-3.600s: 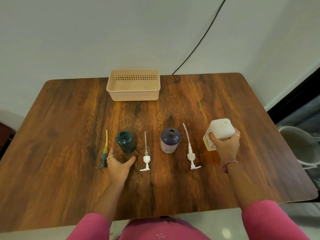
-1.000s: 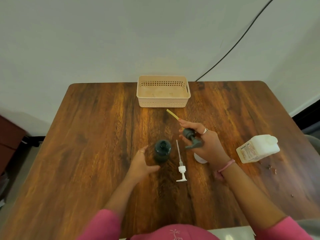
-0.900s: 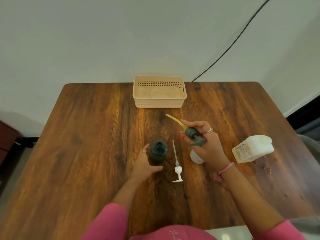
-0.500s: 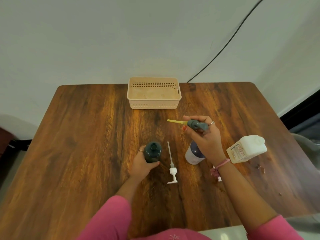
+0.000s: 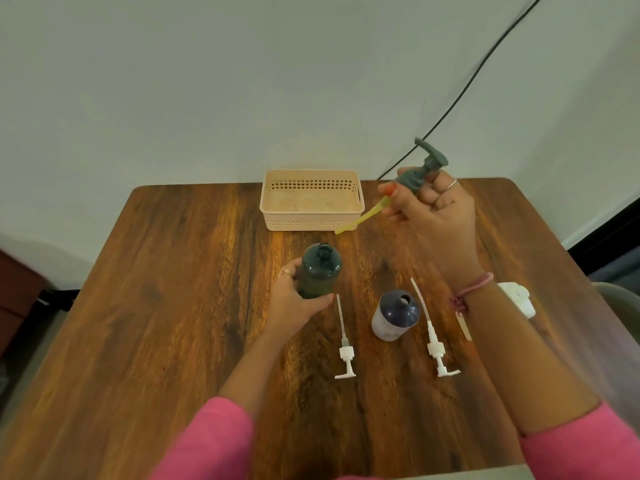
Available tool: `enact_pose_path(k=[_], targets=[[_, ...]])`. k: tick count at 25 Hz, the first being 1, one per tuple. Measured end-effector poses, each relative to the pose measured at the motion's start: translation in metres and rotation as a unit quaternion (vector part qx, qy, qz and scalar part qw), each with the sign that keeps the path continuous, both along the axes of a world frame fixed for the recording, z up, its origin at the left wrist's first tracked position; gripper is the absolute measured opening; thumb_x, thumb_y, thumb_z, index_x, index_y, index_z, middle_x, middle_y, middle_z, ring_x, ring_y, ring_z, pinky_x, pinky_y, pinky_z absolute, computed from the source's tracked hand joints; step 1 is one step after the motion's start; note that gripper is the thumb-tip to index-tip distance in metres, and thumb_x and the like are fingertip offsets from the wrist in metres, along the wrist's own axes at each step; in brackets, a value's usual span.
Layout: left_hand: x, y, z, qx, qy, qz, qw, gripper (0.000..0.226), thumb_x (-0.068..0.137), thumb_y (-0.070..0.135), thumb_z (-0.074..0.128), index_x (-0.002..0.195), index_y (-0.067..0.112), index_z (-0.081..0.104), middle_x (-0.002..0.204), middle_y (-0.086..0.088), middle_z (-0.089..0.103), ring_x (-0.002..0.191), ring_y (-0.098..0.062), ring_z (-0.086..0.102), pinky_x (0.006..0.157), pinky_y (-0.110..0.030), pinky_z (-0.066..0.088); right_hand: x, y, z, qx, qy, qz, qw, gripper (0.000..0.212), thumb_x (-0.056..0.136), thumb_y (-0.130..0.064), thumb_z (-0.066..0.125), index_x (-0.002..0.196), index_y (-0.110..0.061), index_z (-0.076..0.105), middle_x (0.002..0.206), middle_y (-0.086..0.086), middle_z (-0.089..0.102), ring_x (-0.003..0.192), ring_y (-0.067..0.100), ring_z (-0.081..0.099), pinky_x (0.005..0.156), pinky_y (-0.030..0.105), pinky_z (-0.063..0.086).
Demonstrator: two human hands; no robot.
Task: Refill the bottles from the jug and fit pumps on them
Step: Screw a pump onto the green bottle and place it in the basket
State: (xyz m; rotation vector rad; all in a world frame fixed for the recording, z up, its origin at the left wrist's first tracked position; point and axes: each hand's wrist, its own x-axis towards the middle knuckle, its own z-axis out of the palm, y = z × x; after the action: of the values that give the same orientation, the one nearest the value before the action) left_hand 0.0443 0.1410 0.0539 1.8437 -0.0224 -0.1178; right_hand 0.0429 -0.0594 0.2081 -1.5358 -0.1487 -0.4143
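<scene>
L hand (image 5: pixel 294 299) wraps the green bottle (image 5: pixel 318 271), upright on the table (image 5: pixel 173 306), mouth uncapped. R hand (image 5: pixel 433 216) is raised, pinching the grey pump (image 5: pixel 420 168), its yellow tube (image 5: pixel 363 218) angling down-left toward the basket (image 5: pixel 311 202). Purple bottle (image 5: pixel 394 315) stands between two white pumps (image 5: pixel 346 358) (image 5: pixel 436 355). Jug (image 5: pixel 517 297) mostly hidden behind R wrist.

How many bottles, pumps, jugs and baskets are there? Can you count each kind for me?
Bottles: 2, dark green bottle, purple bottle
Pumps: 3, grey-green pump, white pump, second white pump
Jugs: 1, white jug, mostly hidden by an arm
Baskets: 1, beige basket
Total: 7
</scene>
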Motion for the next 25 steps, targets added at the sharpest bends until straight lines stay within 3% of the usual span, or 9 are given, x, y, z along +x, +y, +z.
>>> enact_pose_path(k=[5,8,11,17,21,25], targets=[[0.007,-0.011,0.04,-0.017,-0.042,0.014,0.999,0.071,0.059,0.023,0.088,0.118,0.033,0.05,0.116,0.006,0.059,0.106,-0.008,0.056,0.071,-0.012,0.047,0.008,-0.001,0.044,-0.013,-0.018,0.006,1.0,0.047,0.076,-0.032,0.073,0.111,-0.003,0.059,0.089,0.012,0.074,0.065,0.016,0.068,0.061,0.023,0.055],[0.008,-0.016,0.061,-0.04,-0.056,0.011,0.998,0.066,0.055,0.029,0.087,0.106,0.047,0.049,0.112,0.014,0.059,0.102,-0.003,0.058,0.068,-0.011,0.05,0.014,-0.001,0.061,-0.033,-0.023,0.013,0.999,0.044,0.076,-0.031,0.074,0.108,-0.005,0.06,0.086,0.009,0.074,0.062,0.014,0.067,0.058,0.022,0.053],[0.01,-0.02,0.078,-0.055,-0.066,0.014,0.996,0.064,0.054,0.029,0.087,0.1,0.051,0.048,0.108,0.021,0.058,0.099,-0.001,0.059,0.065,-0.008,0.05,0.02,-0.003,0.073,-0.069,-0.027,0.016,0.997,0.039,0.079,-0.028,0.075,0.108,-0.006,0.06,0.085,0.007,0.075,0.063,0.017,0.068,0.059,0.024,0.053],[0.013,-0.028,0.108,-0.048,-0.101,0.015,0.994,0.064,0.06,0.025,0.088,0.098,0.053,0.044,0.104,0.03,0.048,0.096,0.028,0.044,0.06,0.004,0.039,0.028,-0.007,0.104,-0.107,-0.046,0.012,0.993,0.039,0.08,-0.029,0.075,0.108,-0.005,0.061,0.083,0.005,0.075,0.063,0.017,0.069,0.057,0.024,0.053],[0.015,-0.033,0.124,-0.058,-0.106,0.017,0.993,0.065,0.058,0.033,0.088,0.103,0.047,0.044,0.107,0.029,0.048,0.099,0.006,0.052,0.059,0.002,0.042,0.032,-0.006,0.12,-0.176,-0.029,0.017,0.984,0.04,0.077,-0.036,0.075,0.105,-0.01,0.064,0.08,0.0,0.076,0.065,0.015,0.07,0.056,0.02,0.051],[0.016,-0.04,0.139,-0.06,-0.14,0.023,0.988,0.072,0.058,0.034,0.089,0.117,0.035,0.047,0.111,0.021,0.053,0.1,0.014,0.05,0.064,0.002,0.042,0.033,-0.003,0.127,-0.215,-0.027,0.022,0.976,0.036,0.072,-0.04,0.079,0.096,-0.015,0.067,0.075,-0.003,0.075,0.066,0.009,0.07,0.055,0.012,0.047]])
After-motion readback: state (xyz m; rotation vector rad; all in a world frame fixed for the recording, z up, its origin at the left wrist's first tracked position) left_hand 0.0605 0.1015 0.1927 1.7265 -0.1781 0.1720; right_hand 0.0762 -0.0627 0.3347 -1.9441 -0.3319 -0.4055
